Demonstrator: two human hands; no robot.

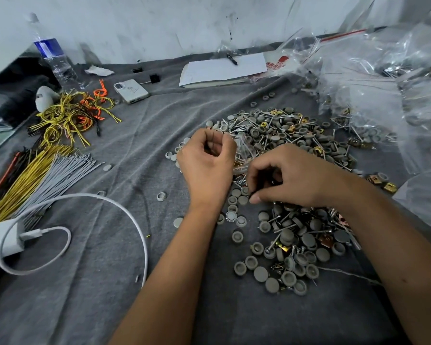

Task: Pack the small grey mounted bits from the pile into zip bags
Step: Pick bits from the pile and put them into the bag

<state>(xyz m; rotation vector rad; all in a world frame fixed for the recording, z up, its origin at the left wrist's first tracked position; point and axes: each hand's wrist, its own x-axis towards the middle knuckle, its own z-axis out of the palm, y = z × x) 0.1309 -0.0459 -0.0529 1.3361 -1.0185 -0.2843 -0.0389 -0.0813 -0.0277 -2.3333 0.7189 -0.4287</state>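
A grey cloth carries one wide pile of round grey caps, screws and brass clips, too many to count. Over it, the left hand pinches one clear bag; the right hand curls its fingertips onto small pieces.

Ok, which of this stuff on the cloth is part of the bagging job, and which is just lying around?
In the job: pile of grey bits, small clear bag held by left hand, right hand picking pieces, filled zip bags.

Lying about: phone, water bottle, notebook, charger cable, wire bundles.
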